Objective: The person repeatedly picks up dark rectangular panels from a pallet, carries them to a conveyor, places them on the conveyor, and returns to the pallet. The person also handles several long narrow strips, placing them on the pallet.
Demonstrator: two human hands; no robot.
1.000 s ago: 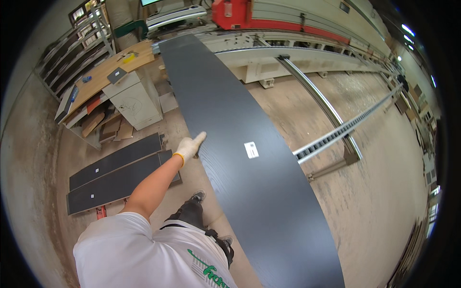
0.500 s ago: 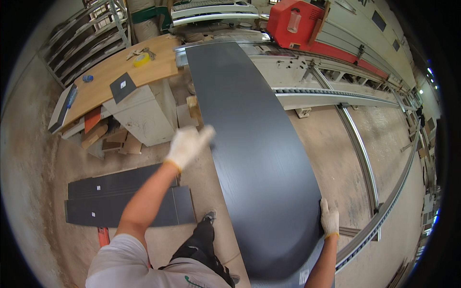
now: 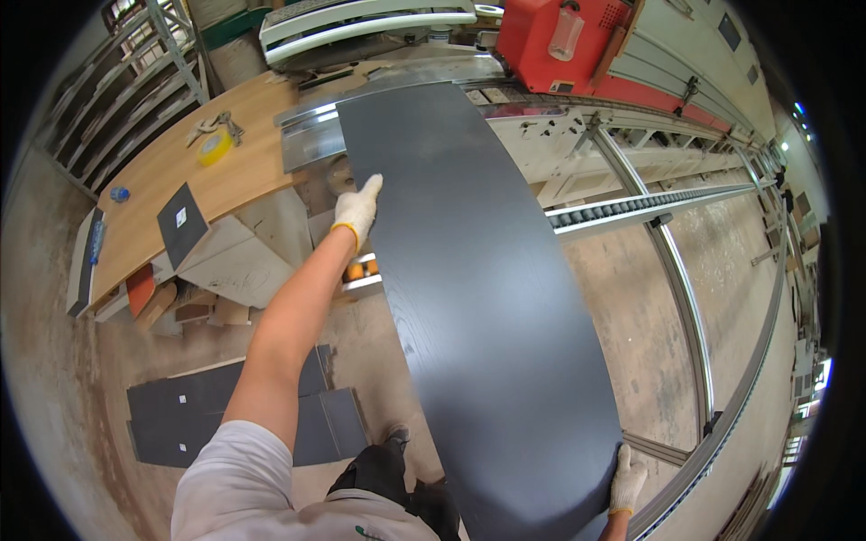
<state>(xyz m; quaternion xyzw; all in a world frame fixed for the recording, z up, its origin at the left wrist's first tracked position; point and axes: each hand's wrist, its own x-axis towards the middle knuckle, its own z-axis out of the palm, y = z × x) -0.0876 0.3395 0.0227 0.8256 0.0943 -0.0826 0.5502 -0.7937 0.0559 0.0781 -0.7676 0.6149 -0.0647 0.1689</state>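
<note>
Room: workshop with a dusty concrete floor (image 3: 631,298), red machine (image 3: 550,45) at the top, roller rail (image 3: 649,203) running right.
Bench: wooden bench (image 3: 225,171) on the left, yellow tape roll (image 3: 215,146) on it.
Panel: long dark grey panel (image 3: 487,298) stretches from the machine down toward the person.
Left hand: gloved left hand (image 3: 355,209) grips the panel's left edge.
Right hand: gloved right hand (image 3: 626,480) clasps the near right corner.
Floor stack: dark boards (image 3: 180,419) lie low left.

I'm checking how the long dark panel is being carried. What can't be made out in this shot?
Head view only:
- Right hand: palm side hidden behind the dark panel; wrist cut by the lower edge.
- Left hand: its grip under the panel's edge is hidden.
- Panel's far end: its contact with the red machine is unclear.
</note>
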